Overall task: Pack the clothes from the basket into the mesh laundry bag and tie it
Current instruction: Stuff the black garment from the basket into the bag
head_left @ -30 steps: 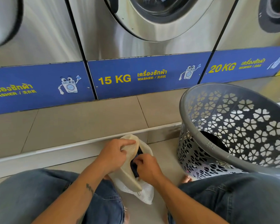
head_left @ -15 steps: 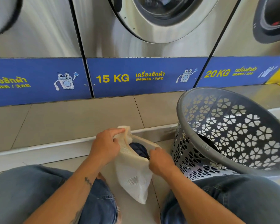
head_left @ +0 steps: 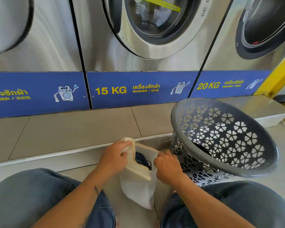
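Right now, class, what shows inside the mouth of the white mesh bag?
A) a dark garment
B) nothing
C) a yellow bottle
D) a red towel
A: a dark garment lies in the mouth of the mesh bag, whose rim the left hand and right hand grip.

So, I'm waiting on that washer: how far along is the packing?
Done: a dark navy garment sits inside the white mesh laundry bag. In hand: the left hand and right hand hold its mouth open. Left: a dark item lies in the grey perforated plastic basket, and the bag is untied.
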